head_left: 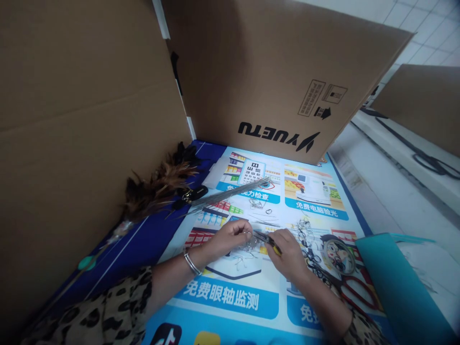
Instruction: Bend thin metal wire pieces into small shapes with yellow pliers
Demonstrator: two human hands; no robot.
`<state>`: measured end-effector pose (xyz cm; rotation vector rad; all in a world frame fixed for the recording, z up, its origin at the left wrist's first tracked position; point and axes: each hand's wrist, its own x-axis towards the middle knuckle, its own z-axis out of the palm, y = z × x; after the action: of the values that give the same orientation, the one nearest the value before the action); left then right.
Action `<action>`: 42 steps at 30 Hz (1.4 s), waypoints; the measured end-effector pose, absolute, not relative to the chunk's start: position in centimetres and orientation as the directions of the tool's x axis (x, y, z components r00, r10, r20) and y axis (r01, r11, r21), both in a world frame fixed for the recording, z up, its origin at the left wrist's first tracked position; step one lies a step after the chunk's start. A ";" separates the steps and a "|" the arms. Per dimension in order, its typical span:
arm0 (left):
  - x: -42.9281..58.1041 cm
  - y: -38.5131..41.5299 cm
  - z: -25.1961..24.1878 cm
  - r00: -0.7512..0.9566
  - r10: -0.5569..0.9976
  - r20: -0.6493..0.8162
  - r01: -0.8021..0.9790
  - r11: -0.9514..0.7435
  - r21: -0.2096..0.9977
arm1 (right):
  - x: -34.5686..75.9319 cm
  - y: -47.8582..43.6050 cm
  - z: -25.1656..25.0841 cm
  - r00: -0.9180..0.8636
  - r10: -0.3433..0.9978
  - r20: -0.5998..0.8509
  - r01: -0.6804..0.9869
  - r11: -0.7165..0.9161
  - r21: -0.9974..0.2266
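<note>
My right hand (287,254) is wrapped round a pair of pliers (265,238) with yellow and black handles, their jaws pointing left. Thumb and forefinger of my left hand (235,235) pinch a thin piece of wire (248,234) right at the jaw tips; its exact shape is too fine to make out. Below the fingers, a loose tangle of silvery wire bits (251,245) lies on the printed sheet. Beyond my hands rests a long bundle of straight thin wires (233,192), with a few bent wire pieces (257,203) close by.
Tall cardboard panels (287,72) stand behind and to the left. Brown feathers (154,187) lie along the left side near a black object (197,192). On the right are small dark rings (304,230), a roll of clear tape (339,256), red-handled scissors (359,292) and a teal folder (390,282).
</note>
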<state>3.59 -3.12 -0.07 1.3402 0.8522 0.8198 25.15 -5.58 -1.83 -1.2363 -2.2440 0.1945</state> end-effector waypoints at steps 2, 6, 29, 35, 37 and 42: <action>3.7 -3.1 -0.3 0.476 0.878 -0.053 0.009 0.056 0.998 | 25.2 -5.6 -1.8 -0.429 0.815 0.389 0.728 0.567 -0.385; 3.7 -3.1 -0.5 0.493 0.868 -0.054 0.019 0.051 0.999 | 25.2 -5.5 -1.9 -0.429 0.816 0.389 0.727 0.567 -0.388; 3.5 -3.1 -0.1 0.476 0.877 -0.066 -0.001 0.075 0.997 | 25.3 -5.6 -2.0 -0.372 0.820 0.434 0.745 0.543 -0.388; 3.5 -3.0 -0.6 0.466 0.882 -0.062 -0.026 0.083 0.996 | 25.3 -5.8 -1.6 -0.388 0.802 0.455 0.753 0.560 -0.346; 3.5 -3.0 -0.6 0.463 0.885 -0.055 -0.028 0.076 0.997 | 25.3 -5.9 -1.4 -0.408 0.798 0.443 0.767 0.563 -0.307; 3.5 -3.0 -0.7 0.440 0.897 -0.041 -0.012 0.052 0.999 | 25.2 -6.3 -0.6 -0.462 0.793 0.397 0.820 0.552 -0.148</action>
<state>3.54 -3.02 -0.69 1.3395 0.8752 0.8474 25.18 -6.28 -0.63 -1.3091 -2.3697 -0.0894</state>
